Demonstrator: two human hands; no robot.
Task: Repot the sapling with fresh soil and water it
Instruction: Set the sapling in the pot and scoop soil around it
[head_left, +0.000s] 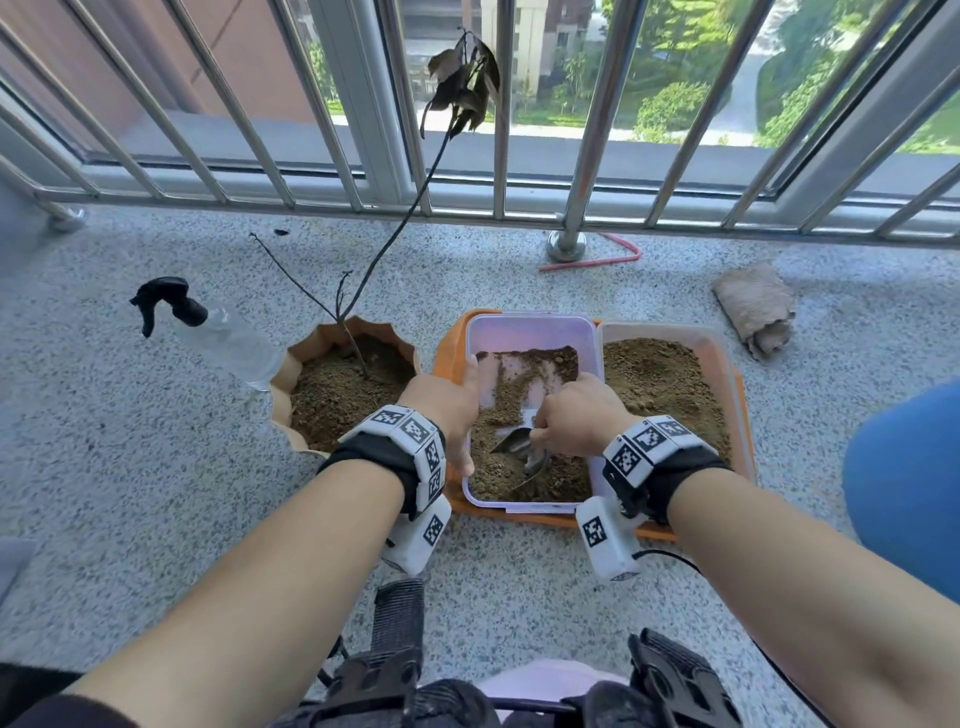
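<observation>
Nearby, spray bottle (218, 332) beside pot (306, 358).

no readable text, only coded wrist markers (415, 431)

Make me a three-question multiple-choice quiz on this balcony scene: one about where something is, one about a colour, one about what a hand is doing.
1. Where does the spray bottle lie?
A. left of the flower pot
B. inside the tray
C. beside the cloth

2. What colour is the tray under the soil boxes?
A. blue
B. orange
C. green

3. What is the right hand doing?
A. resting open
B. holding the bottle
C. gripping a trowel in soil

Answers:
1 A: it lies on the floor left of the flower pot.
2 B: its orange rim shows.
3 C: the trowel blade digs into the clear box's soil.
</observation>
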